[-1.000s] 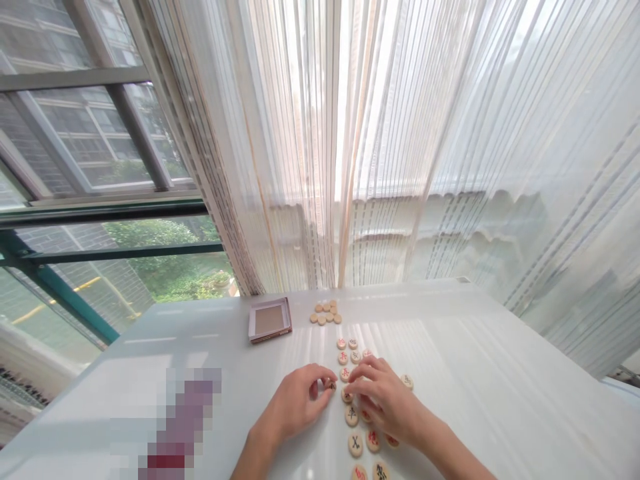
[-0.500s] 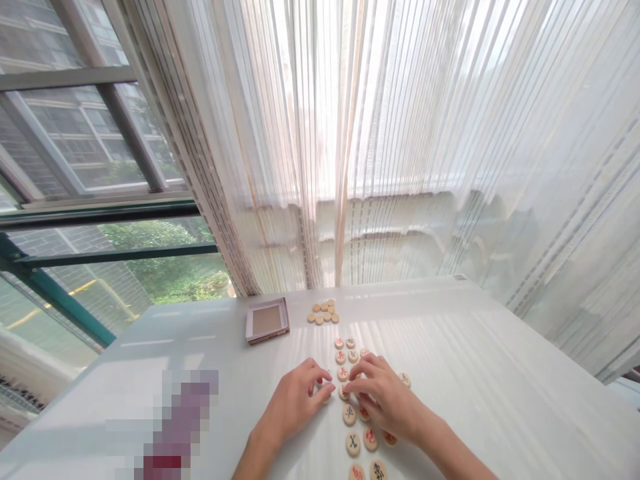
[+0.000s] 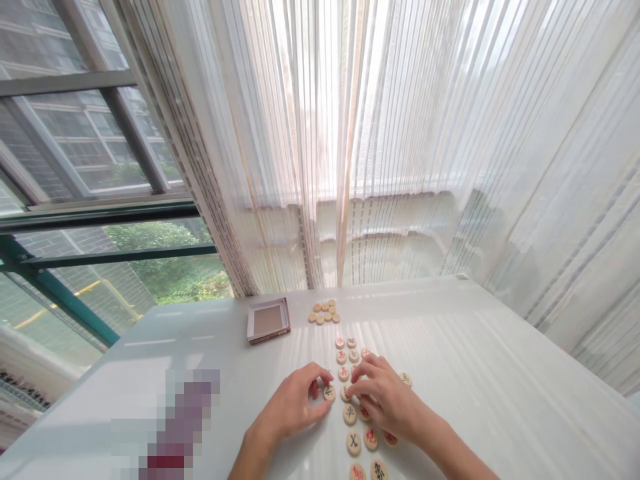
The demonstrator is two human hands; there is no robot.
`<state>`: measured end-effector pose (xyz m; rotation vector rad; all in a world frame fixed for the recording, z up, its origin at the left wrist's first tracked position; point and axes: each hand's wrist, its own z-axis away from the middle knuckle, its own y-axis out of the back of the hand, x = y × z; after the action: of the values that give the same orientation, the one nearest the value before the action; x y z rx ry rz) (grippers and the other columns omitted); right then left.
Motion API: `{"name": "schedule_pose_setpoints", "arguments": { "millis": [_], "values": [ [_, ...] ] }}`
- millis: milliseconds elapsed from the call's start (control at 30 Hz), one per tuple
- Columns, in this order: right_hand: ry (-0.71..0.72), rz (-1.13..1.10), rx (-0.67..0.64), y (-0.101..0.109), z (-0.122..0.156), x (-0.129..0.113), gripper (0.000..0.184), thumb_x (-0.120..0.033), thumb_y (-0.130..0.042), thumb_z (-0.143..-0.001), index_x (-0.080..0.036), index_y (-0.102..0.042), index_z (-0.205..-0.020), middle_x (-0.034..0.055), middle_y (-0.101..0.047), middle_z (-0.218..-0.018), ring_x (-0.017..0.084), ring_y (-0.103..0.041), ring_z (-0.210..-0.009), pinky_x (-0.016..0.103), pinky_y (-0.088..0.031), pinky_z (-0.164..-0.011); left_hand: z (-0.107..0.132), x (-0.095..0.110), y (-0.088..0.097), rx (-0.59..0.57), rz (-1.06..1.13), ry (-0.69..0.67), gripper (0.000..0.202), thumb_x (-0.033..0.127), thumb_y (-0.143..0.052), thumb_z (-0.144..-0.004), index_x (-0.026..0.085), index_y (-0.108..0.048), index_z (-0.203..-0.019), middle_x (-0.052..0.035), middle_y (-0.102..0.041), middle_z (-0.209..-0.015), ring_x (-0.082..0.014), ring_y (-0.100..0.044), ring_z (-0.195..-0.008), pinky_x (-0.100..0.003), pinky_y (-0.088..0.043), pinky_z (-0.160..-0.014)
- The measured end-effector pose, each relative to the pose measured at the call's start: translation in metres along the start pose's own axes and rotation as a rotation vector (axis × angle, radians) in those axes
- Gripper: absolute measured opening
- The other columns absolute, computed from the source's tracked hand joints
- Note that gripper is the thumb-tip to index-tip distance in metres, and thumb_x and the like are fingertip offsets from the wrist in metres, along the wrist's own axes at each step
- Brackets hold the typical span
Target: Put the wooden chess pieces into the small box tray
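Round wooden chess pieces (image 3: pixel 353 443) with red and black characters lie in rows on a white table (image 3: pixel 475 373). My left hand (image 3: pixel 295 403) curls beside them, thumb and fingertips pinched on one piece (image 3: pixel 329 393) lying on the table. My right hand (image 3: pixel 384 399) rests on the rows to the right, fingers bent, fingertips touching a piece (image 3: pixel 346 393) next to that one. Other pieces lie partly hidden under my right hand.
A small brown box lid (image 3: pixel 269 321) lies at the table's far side, with a cluster of plain face-down pieces (image 3: pixel 325 312) beside it. Sheer curtains (image 3: pixel 380 147) hang behind the table. A window (image 3: pixel 85 173) is on the left. A blurred object (image 3: pixel 175 427) lies near left.
My left hand's fingers have closed in on a piece and turned it so its marked face shows. My right hand has barely shifted. The view has tilted slightly.
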<state>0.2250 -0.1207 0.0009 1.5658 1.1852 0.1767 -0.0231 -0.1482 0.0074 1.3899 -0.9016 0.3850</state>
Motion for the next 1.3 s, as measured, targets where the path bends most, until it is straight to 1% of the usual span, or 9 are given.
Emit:
{"name": "schedule_pose_setpoints", "arguments": {
  "millis": [167,300,433,533,633,833,933,1067,1300],
  "values": [
    [-0.004,-0.012,0.004,0.002,-0.002,-0.001,0.039,0.001,-0.059,-0.081,-0.028,-0.079,-0.099,0.0051,-0.073,-0.098,0.027,-0.063,-0.098,0.049,-0.051,-0.099,0.0,-0.002,-0.002,0.012,-0.019,-0.003,0.027,0.026,-0.071,-0.08,0.023,-0.071,-0.107,-0.0024,-0.07,-0.091,-0.0186,-0.062,-0.076,-0.028,-0.05,-0.074],
    [-0.006,-0.018,0.007,0.001,-0.001,0.0,0.035,0.001,-0.06,-0.082,-0.027,-0.079,-0.094,0.0045,-0.073,-0.095,0.026,-0.063,-0.097,0.052,-0.047,-0.105,-0.001,-0.004,-0.003,0.024,-0.022,0.057,0.03,0.032,-0.077,-0.077,0.022,-0.069,-0.104,-0.0008,-0.069,-0.089,-0.0177,-0.06,-0.073,-0.027,-0.048,-0.069],
    [-0.007,-0.021,0.012,-0.002,0.0,0.002,0.035,0.001,-0.06,-0.081,-0.026,-0.078,-0.095,0.0039,-0.072,-0.094,0.025,-0.063,-0.095,0.053,-0.044,-0.108,0.0,0.002,-0.002,0.018,-0.071,0.013,0.012,0.025,-0.07,-0.081,0.024,-0.07,-0.093,0.0005,-0.068,-0.089,-0.0168,-0.059,-0.073,-0.027,-0.046,-0.07],
    [-0.007,-0.02,0.024,-0.002,0.0,0.004,0.036,0.001,-0.059,-0.081,-0.026,-0.078,-0.097,0.0042,-0.072,-0.094,0.025,-0.062,-0.094,0.051,-0.047,-0.104,0.001,0.004,-0.001,0.008,-0.064,-0.034,0.025,0.021,-0.067,-0.081,0.025,-0.07,-0.105,-0.0002,-0.068,-0.094,-0.0169,-0.06,-0.075,-0.027,-0.048,-0.073],
    [-0.003,-0.028,0.035,-0.001,0.0,0.004,0.036,0.001,-0.058,-0.082,-0.026,-0.077,-0.096,0.0045,-0.072,-0.095,0.025,-0.061,-0.094,0.051,-0.047,-0.104,0.0,0.002,-0.002,0.019,-0.058,-0.002,0.038,0.025,-0.074,-0.077,0.025,-0.067,-0.114,-0.0001,-0.068,-0.095,-0.0173,-0.06,-0.075,-0.027,-0.049,-0.073],
    [-0.018,-0.031,-0.004,-0.004,0.001,0.004,0.038,0.003,-0.059,-0.08,-0.026,-0.078,-0.097,0.0038,-0.07,-0.098,0.025,-0.06,-0.096,0.054,-0.043,-0.108,0.0,0.004,-0.003,0.016,-0.064,-0.025,0.028,0.023,-0.067,-0.083,0.025,-0.068,-0.111,0.0001,-0.072,-0.096,-0.0163,-0.061,-0.073,-0.026,-0.049,-0.072],
    [-0.021,-0.029,-0.01,-0.006,0.002,0.006,0.037,0.002,-0.06,-0.081,-0.026,-0.078,-0.097,0.0039,-0.07,-0.098,0.025,-0.06,-0.097,0.053,-0.042,-0.108,0.001,0.006,-0.001,0.011,-0.071,-0.029,0.03,0.021,-0.067,-0.082,0.026,-0.068,-0.111,0.0003,-0.072,-0.097,-0.0161,-0.062,-0.074,-0.026,-0.049,-0.073],
    [-0.015,-0.023,-0.001,-0.006,0.002,0.007,0.038,0.002,-0.059,-0.082,-0.026,-0.078,-0.099,0.0035,-0.07,-0.097,0.024,-0.059,-0.095,0.052,-0.04,-0.111,0.001,0.003,-0.002,0.012,-0.066,0.014,0.034,0.025,-0.071,-0.079,0.026,-0.067,-0.113,0.0007,-0.072,-0.095,-0.0165,-0.062,-0.073,-0.026,-0.049,-0.072],
    [-0.039,0.004,-0.012,-0.005,0.002,0.005,0.041,0.003,-0.057,-0.082,-0.027,-0.079,-0.099,0.0044,-0.069,-0.095,0.024,-0.058,-0.094,0.049,-0.046,-0.102,0.0,0.003,-0.003,0.012,-0.078,-0.006,0.031,0.025,-0.068,-0.083,0.027,-0.066,-0.113,0.001,-0.073,-0.098,-0.0158,-0.062,-0.072,-0.026,-0.049,-0.072]
  ]
}}
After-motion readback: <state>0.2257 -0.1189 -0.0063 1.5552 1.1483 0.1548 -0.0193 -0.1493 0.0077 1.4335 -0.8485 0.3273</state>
